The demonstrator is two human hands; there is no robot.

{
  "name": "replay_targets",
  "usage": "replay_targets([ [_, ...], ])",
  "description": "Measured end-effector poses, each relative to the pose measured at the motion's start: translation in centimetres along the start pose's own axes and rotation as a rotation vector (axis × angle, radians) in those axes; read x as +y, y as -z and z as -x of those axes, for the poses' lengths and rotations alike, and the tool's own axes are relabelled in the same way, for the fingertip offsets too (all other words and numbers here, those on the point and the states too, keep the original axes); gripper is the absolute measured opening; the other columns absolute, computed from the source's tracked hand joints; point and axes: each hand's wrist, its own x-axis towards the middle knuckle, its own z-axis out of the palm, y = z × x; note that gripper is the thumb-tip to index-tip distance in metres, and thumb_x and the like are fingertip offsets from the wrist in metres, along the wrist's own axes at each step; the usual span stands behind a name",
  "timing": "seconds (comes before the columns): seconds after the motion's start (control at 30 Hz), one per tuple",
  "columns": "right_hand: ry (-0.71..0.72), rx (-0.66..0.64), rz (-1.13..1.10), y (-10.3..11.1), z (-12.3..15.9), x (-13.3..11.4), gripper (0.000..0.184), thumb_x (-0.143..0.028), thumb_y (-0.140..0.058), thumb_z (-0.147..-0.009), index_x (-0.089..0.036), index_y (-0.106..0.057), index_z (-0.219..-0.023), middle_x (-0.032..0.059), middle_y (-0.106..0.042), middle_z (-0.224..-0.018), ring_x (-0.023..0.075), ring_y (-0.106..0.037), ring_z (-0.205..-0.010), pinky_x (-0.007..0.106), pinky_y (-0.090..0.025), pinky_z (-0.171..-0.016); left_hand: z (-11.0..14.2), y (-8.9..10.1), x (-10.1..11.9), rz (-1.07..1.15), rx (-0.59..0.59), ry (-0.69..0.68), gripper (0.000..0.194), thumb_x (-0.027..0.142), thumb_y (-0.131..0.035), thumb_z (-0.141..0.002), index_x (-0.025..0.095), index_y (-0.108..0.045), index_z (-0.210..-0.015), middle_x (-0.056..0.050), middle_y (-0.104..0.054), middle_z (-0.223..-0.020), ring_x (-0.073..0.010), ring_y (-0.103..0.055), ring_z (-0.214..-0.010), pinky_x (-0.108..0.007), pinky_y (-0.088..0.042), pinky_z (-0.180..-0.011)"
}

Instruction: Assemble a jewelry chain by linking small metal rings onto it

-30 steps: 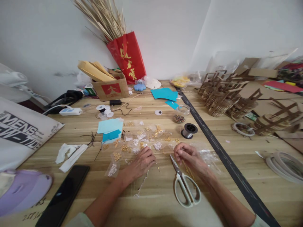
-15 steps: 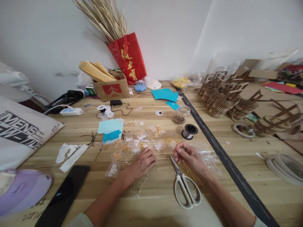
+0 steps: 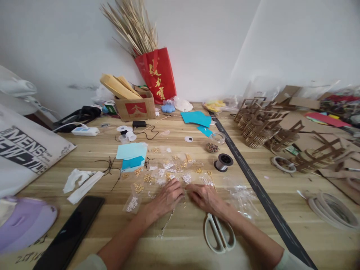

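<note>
- Spread beneath everything: a light wooden table (image 3: 92, 150), crossed on the right by a dark strip (image 3: 239, 150).
- Over to the far right: a cluster of brown slatted baskets (image 3: 257, 131); leaning against the wall, a red bag (image 3: 159, 77) stuffed with dry stalks.
- Low over the middle of the wood: the left hand (image 3: 170, 195), back upward, fingers curled and bunched together at the tips; perhaps pinching something, but with the contact hidden, cannot tell for certain.
- Just beside it, reaching in from the other side: the right hand (image 3: 206, 198), also bent at the fingers, tips close to the left ones; cannot tell about any grip there.
- Under the right wrist: pale-handled scissors (image 3: 219, 233), flat on the wood, blades out of sight, in neither hand.
- Beyond the right hand: a dark-ended spool (image 3: 224, 162) of fine pale line.
- Past the fingertips: small clear packets of gold-coloured pieces (image 3: 149, 178) and silver-coloured pieces (image 3: 186, 177).
- Slanting from beneath the left fingers toward the near edge: a thin silver chain (image 3: 168, 221). Judged from this: fine two-handed work near its upper end, calling next for a light, steady pinch.
- Smallest of all, just below the fingertips: tiny gold-coloured bits (image 3: 185, 204).
</note>
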Motion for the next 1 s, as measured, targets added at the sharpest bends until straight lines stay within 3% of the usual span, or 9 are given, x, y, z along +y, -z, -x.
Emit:
replay_targets([
  [0.2,0.011,-0.092,0.036,0.3,-0.9,-0.8,0.021,-0.01,-0.048,-0.087,-0.019,-0.066,-0.082,0.0018,-0.068,-0.077,0.0135,-0.057,-0.064,0.022,-0.033,-0.059,0.1,-0.3,-0.1,0.013,0.091,-0.042,0.019,0.019,-0.051,-0.095,0.016,-0.063,-0.081,-0.004,-0.058,-0.083,-0.0191,-0.05,-0.088,-0.03,-0.044,-0.08],
  [0.4,-0.009,-0.065,-0.135,0.2,-1.3,-0.1,0.019,-0.011,-0.05,-0.085,-0.017,-0.067,-0.077,0.0021,-0.067,-0.074,0.0143,-0.056,-0.065,0.023,-0.036,-0.063,0.4,-0.6,-0.5,0.001,0.066,-0.031,0.017,0.016,-0.052,-0.094,0.017,-0.062,-0.08,-0.002,-0.057,-0.08,-0.0183,-0.05,-0.086,-0.03,-0.043,-0.079],
  [0.67,-0.169,0.045,-0.587,-0.6,-0.9,2.8,0.021,-0.033,-0.055,-0.087,-0.016,-0.061,-0.077,-0.0043,-0.046,-0.058,0.0106,-0.04,-0.053,0.021,-0.03,-0.05,0.6,-0.4,-0.6,0.035,0.017,-0.008,0.015,0.018,-0.055,-0.093,0.016,-0.061,-0.08,-0.003,-0.057,-0.084,-0.0186,-0.049,-0.091,-0.029,-0.042,-0.081],
  [1.0,-0.296,0.191,-0.814,-0.8,-0.9,2.9,0.032,-0.048,-0.062,-0.081,-0.016,-0.058,-0.075,-0.0051,-0.047,-0.054,0.0094,-0.039,-0.046,0.022,-0.029,-0.045,0.6,-1.0,-1.1,0.103,0.042,-0.006,0.011,0.018,-0.061,-0.09,0.017,-0.064,-0.079,-0.002,-0.058,-0.086,-0.0182,-0.048,-0.093,-0.03,-0.041,-0.085],
])
